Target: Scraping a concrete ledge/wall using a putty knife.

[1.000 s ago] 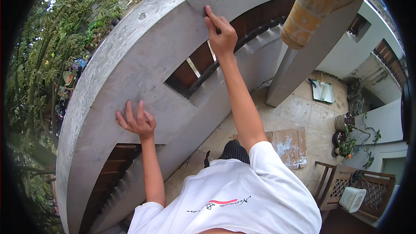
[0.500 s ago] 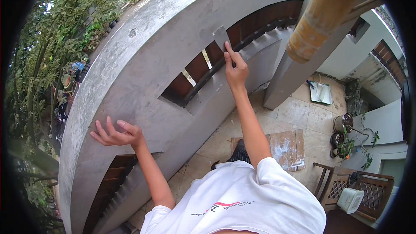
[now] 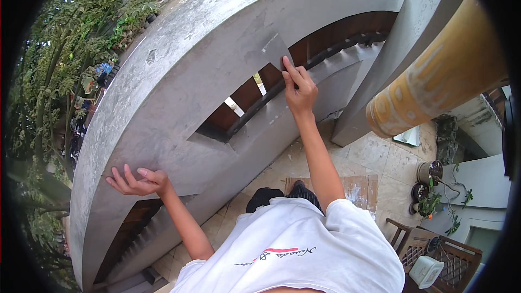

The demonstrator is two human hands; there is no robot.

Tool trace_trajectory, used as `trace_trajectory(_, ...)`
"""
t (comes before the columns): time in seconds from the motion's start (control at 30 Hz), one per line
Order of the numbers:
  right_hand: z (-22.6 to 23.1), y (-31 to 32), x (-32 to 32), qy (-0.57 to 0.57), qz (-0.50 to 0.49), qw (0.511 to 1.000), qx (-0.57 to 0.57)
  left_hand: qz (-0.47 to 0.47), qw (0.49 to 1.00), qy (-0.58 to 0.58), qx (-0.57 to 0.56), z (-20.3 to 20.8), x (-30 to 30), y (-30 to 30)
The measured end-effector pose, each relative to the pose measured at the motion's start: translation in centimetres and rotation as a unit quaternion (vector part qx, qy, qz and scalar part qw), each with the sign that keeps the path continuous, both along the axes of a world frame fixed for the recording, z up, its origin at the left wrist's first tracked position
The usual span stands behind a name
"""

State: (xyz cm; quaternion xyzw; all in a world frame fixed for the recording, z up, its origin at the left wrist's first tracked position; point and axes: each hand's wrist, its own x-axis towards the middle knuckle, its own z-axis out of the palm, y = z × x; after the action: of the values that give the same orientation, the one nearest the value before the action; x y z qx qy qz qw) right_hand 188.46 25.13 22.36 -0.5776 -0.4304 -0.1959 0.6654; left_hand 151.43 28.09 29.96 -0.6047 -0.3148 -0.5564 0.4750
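A grey plastered wall (image 3: 179, 95) curves across the view from lower left to upper right, with slotted openings backed by brown boards (image 3: 247, 97). My right hand (image 3: 300, 89) reaches up to the narrow pier between two openings. Its index finger is stretched against the plaster, the thumb stands apart, and the other fingers are curled; I see nothing in it. Further left and lower, my left hand (image 3: 140, 180) is open, palm up with fingers spread, beside the wall face. Whether its back touches the plaster I cannot tell.
A thick yellow-brown tube (image 3: 429, 76) hangs at the right, before a grey pillar (image 3: 401, 43). Stained cardboard (image 3: 361, 190) lies on the tiled floor (image 3: 369, 154). Potted plants (image 3: 429, 176) and a wooden chair (image 3: 450, 249) bearing a white container (image 3: 426, 271) stand at right. Trees (image 3: 43, 92) grow beyond the wall.
The view has shifted, so the hanging tube shows larger and lower. My left hand sits slightly lower along the wall; my right index finger stays at the same pier.
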Motion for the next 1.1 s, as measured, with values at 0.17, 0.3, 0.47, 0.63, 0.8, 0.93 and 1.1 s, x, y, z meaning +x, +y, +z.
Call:
trace_trajectory(0.17,4.2,2.1,0.3,-0.001,-0.016,1.000,0.024,-0.008,1.000,0.002,0.009,0.3,0.3,0.1)
trace_trajectory(0.3,2.6,0.1,0.1,0.004,-0.033,0.999,0.024,-0.006,1.000,-0.003,0.014,0.0,0.2,0.0)
trace_trajectory(0.47,2.5,0.4,-1.1,0.013,-0.045,0.998,-0.043,0.007,1.000,-0.001,0.020,0.1,-0.1,0.0)
trace_trajectory(0.63,7.0,2.8,0.8,-0.005,-0.039,0.998,0.048,0.002,1.000,-0.002,0.018,0.2,0.3,0.1)
trace_trajectory(0.8,1.9,0.0,0.7,0.026,-0.052,0.998,0.007,0.013,1.000,0.000,0.020,0.0,-0.2,0.0)
trace_trajectory(0.93,2.6,1.0,2.0,0.059,-0.066,0.996,-0.031,0.023,1.000,0.007,0.019,0.1,0.1,0.0)
trace_trajectory(1.1,6.7,1.5,2.5,0.035,-0.064,0.997,0.010,0.025,0.999,0.007,0.026,0.3,-0.1,0.0)
